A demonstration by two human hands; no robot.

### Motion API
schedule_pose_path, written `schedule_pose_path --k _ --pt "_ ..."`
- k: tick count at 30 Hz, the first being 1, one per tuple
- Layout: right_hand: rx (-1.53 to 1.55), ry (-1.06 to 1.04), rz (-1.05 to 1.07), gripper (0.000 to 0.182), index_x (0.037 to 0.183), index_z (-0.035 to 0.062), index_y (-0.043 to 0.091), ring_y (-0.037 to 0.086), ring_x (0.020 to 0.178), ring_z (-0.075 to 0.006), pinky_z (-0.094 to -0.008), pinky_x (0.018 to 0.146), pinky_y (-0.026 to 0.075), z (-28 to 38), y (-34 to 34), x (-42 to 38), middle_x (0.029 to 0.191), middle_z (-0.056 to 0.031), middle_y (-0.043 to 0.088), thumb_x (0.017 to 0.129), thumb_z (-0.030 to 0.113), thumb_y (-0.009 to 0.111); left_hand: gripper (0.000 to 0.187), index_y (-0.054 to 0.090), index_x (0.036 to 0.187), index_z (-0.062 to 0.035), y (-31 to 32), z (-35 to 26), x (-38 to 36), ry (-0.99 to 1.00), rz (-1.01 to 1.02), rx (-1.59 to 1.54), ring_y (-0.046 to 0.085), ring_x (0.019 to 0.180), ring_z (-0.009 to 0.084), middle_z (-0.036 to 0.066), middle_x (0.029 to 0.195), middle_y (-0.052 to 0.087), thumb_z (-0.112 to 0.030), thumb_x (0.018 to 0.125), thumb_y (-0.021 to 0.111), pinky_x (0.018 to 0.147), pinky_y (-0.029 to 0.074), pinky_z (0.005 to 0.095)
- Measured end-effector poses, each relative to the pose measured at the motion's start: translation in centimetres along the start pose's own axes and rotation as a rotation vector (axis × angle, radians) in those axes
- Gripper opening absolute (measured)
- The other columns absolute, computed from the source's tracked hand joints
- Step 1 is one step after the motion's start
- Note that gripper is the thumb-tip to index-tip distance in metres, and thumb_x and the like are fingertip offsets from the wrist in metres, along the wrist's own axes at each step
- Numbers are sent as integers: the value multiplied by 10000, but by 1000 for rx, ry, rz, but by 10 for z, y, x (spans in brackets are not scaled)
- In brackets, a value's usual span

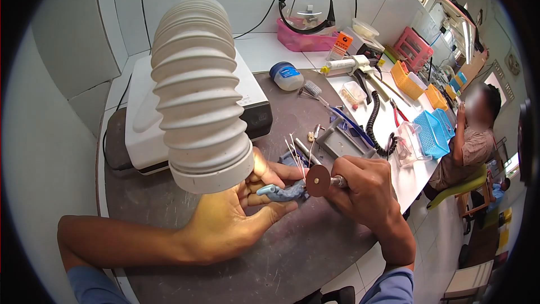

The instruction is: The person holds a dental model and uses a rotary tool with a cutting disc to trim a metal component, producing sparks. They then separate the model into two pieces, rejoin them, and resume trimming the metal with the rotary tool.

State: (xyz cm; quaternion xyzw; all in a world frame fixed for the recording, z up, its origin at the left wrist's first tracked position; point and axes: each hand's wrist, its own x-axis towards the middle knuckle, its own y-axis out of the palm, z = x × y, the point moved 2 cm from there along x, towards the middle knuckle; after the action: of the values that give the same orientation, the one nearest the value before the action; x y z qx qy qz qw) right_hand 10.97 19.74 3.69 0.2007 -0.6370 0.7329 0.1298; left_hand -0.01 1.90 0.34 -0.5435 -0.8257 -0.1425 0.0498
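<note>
My left hand (228, 222) is closed around a small blue-grey moulded piece (287, 193) with a pale blue stub at one end, held between thumb and fingers. My right hand (363, 191) grips a rotary handpiece (338, 181), its metal nose pointing left. A reddish-brown cutting disc (318, 173) is mounted on that nose, overlapping the right end of the piece in this view. Thin pale rods (295, 152) stick up just behind the piece. Both hands are over the dark grey worktop (304, 259).
A ribbed white suction hose (197, 95) hangs over my left wrist, in front of a white machine (143, 129). A blue-lidded jar (287, 76), a grey tray (337, 147) and a coiled black cord (372, 124) lie beyond. Another person (467, 141) sits at the right.
</note>
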Motion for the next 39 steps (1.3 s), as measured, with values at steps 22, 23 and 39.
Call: schedule_pose_path --k 22,23,39 --pt "-1 -7 -15 409 669 86 509 538 450 -177 -320 408 389 -1 0 0 555 -30 522 736 378 788 305 401 999 -53 1 -1 1 4 -10 -24 552 1181 215 221 1270 537 121 850 602 995 484 317" --pt "-1 -6 -15 409 669 86 509 538 450 -177 -320 408 389 -1 0 -1 555 -30 522 736 378 788 306 402 1001 -51 1 -2 1 10 -8 -39 549 1188 220 222 1272 535 123 849 602 995 486 318" --pt "15 -23 -10 413 665 83 508 542 453 -175 -319 406 387 -1 0 0 557 -32 531 741 381 784 290 399 991 -58 1 1 1 19 -12 -15 549 1185 220 219 1264 539 100 862 605 979 498 314"
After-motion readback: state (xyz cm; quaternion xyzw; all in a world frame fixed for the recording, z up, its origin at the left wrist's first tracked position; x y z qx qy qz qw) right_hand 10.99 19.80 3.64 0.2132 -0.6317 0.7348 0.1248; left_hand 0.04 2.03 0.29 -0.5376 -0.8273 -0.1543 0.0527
